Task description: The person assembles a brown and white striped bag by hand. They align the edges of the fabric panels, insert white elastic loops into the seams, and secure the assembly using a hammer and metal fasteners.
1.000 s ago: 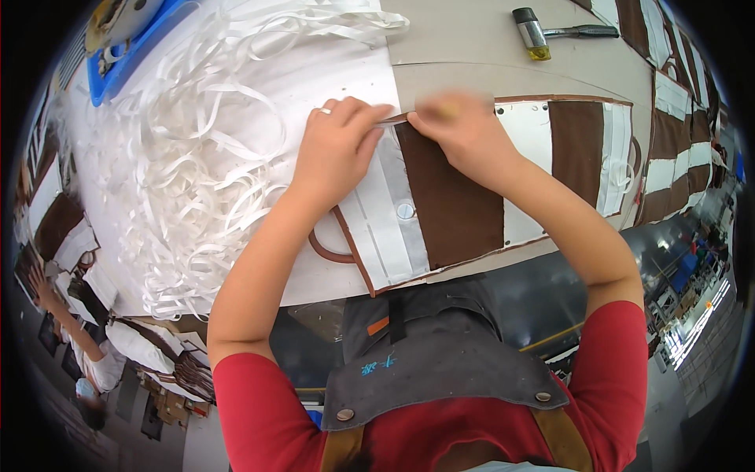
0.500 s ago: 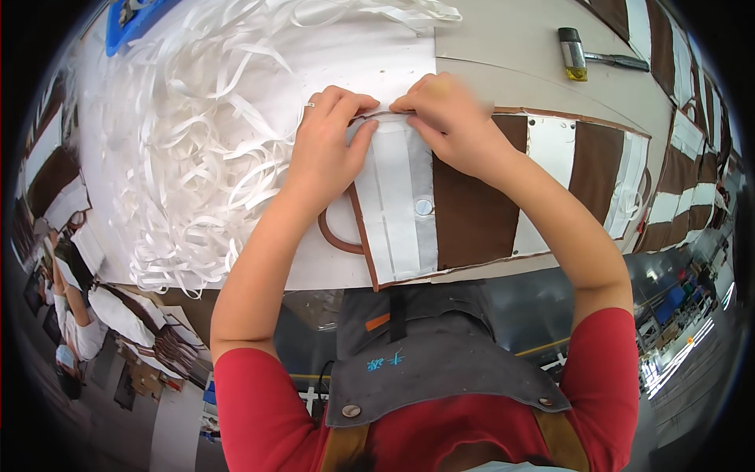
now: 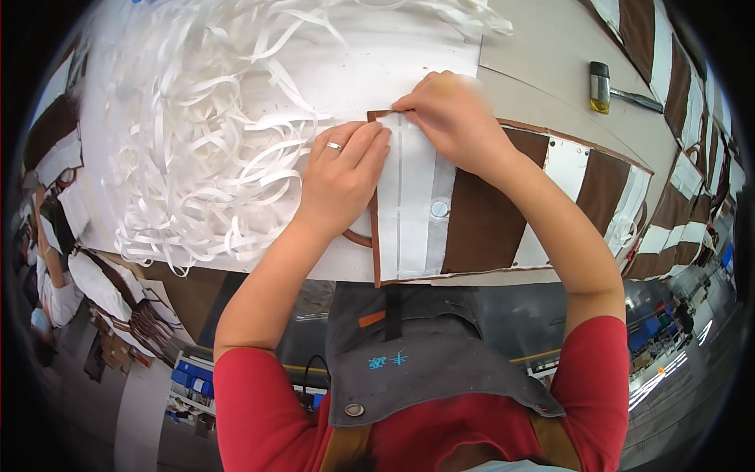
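Observation:
A flat brown-and-white striped bag panel [image 3: 485, 212] with brown edging lies across the table in front of me. A round metallic-looking disc [image 3: 440, 209] sits on its pale strip, and part of a brown loop handle [image 3: 359, 238] shows at its left side. My left hand [image 3: 344, 173] rests flat on the panel's left end, its fingers stretched out close together near the upper left corner. With thumb and fingers closed, my right hand [image 3: 452, 114] pinches the brown edging along the far edge, just right of that corner. The pinched spot is partly hidden by my fingers.
A large tangle of white ribbon strips [image 3: 228, 181] covers the table's left side. At the far right lie a hammer [image 3: 638, 100] and a small bottle with yellow contents [image 3: 599, 88]. More striped panels [image 3: 668, 208] overlap along the right. Another person [image 3: 59, 287] works at far left.
My left hand has let go of the far edge and moved down flat onto the panel's left end, exposing the corner. My right hand still pinches the edging. The view has shifted slightly.

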Tool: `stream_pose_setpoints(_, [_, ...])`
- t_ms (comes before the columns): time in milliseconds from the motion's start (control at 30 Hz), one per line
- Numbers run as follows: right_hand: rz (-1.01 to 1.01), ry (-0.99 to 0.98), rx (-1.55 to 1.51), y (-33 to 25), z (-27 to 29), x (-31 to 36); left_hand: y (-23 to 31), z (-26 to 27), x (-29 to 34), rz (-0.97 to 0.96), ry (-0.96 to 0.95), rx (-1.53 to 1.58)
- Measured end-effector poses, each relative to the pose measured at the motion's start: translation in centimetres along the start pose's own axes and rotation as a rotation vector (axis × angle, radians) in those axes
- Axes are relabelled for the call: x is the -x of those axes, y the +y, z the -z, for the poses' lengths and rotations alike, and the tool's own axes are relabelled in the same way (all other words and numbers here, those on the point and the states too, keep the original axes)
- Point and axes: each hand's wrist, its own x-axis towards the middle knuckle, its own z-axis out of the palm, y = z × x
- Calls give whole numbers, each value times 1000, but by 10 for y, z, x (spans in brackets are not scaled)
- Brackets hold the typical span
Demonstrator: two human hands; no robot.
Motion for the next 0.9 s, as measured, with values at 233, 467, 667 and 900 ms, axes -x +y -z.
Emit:
stream_pose_setpoints(233, [157, -71, 114, 5, 4, -2, 1, 0, 4, 5, -12, -100])
stream_pose_setpoints(467, [288, -126, 218, 8, 8, 0, 0, 0, 4, -5, -17, -93])
stream_pose_setpoints(667, [335, -110, 353, 6, 8, 1, -1, -1, 4, -33, -32, -112])
stream_pose_setpoints(900, [-59, -65, 21, 3, 23, 5, -1, 0, -1, -101, -84, -135])
